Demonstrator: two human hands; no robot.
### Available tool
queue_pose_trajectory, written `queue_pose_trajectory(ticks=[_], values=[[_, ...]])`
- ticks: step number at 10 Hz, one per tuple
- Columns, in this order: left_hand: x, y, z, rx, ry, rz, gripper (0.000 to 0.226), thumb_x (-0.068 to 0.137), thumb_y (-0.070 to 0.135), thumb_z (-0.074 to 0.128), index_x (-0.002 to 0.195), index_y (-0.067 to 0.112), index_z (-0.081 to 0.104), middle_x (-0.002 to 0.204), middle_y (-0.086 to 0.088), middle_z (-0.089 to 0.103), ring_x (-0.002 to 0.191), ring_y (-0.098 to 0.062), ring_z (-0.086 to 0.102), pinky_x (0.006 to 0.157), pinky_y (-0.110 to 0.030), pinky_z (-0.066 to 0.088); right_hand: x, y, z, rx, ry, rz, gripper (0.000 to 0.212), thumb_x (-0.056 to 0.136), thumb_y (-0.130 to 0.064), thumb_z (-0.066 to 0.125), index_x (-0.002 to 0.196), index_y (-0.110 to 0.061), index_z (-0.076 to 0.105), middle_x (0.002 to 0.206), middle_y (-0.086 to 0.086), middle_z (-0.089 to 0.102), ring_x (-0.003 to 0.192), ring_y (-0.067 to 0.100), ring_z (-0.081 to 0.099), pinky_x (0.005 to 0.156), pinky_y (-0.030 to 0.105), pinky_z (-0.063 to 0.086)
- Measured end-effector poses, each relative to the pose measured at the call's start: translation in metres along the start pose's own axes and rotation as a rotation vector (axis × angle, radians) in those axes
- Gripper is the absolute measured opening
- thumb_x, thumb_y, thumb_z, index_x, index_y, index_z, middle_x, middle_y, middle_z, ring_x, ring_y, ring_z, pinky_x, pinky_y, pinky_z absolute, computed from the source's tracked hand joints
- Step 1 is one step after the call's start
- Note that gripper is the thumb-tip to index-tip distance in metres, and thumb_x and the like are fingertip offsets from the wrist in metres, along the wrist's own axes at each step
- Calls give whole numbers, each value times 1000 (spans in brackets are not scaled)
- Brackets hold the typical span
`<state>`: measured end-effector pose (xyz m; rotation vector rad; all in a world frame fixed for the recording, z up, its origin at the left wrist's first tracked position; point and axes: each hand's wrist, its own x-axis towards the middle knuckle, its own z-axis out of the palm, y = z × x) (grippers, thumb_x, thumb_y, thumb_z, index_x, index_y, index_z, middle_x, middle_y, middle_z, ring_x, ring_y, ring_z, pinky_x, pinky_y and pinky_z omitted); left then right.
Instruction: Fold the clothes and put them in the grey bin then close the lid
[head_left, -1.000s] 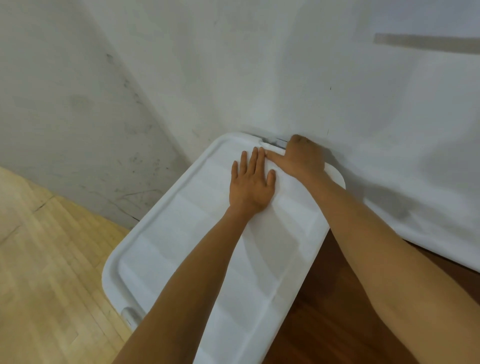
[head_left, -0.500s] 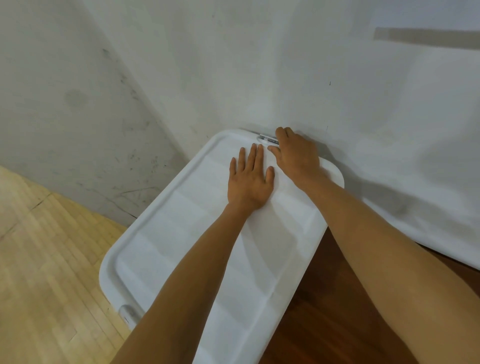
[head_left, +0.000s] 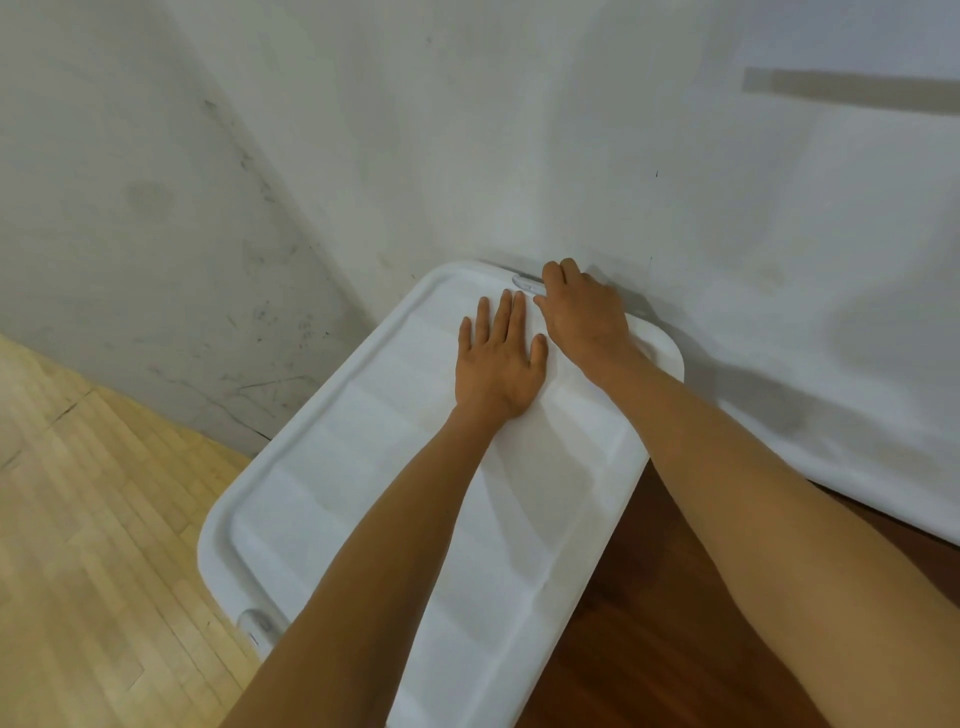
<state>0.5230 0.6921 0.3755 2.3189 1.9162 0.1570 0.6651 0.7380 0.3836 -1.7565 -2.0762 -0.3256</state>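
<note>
Your left hand (head_left: 498, 364) lay flat, fingers straight, on the lid (head_left: 363, 467), which sat on the bin hidden beneath, while your right hand (head_left: 584, 317) curled its fingers over the far clip (head_left: 524, 282) by the wall (head_left: 363, 156); cramped there, they could have slipped and left that end unlatched.

The lid (head_left: 363, 493) is white plastic, a rectangle with rounded corners and a raised rim around a shallow sunken panel crossed by faint ribs. It lies flat on top of the bin, which is hidden beneath it. The lid's long axis runs from 7 o'clock to 1 o'clock, and its short end at 1 o'clock is close against the wall (head_left: 363, 156). The far latch (head_left: 525, 283), greyish and clear, sits at the middle of that end and is partly covered. The near latch (head_left: 255, 622) shows below the lid's edge at 7 o'clock.
</note>
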Motion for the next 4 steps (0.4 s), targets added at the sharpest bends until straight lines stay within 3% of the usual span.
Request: queue_pose_trajectory(ticks=[1, 2, 3, 4], values=[[0, 2, -9, 0, -67, 5, 68, 107, 52, 13, 165, 18, -1, 172, 0, -4, 158, -24, -11, 128, -47, -4, 1, -6, -7, -35, -111, 64, 30, 104, -34, 57, 115, -7, 52, 100, 10, 60, 69, 23, 52, 57, 35, 39], [6, -1, -25, 3, -189, -10, 69, 108, 52, 17, 165, 16, 0, 173, -2, -3, 158, -27, -8, 128, -50, -1, -3, -14, -24, -34, -230, 128, 37, 100, -33, 62, 124, -8, 49, 117, 12, 62, 101, 31, 62, 87, 41, 46], [3, 1, -56, 30, -267, 32, 69, 107, 49, 34, 163, 13, 16, 171, -6, 15, 158, -29, 9, 126, -52, 14, -12, -15, -57, 4, -275, 143, 41, 92, -20, 64, 127, -8, 47, 119, 13, 60, 108, 33, 59, 96, 42, 43], [-15, 19, -88, 24, -244, 96, 62, 105, 40, 46, 158, 11, 32, 163, -7, 36, 152, -27, 27, 121, -48, 27, -15, -6, -94, -31, -282, 126, 42, 90, -12, 57, 130, -9, 46, 121, 13, 58, 111, 34, 56, 97, 43, 41]])
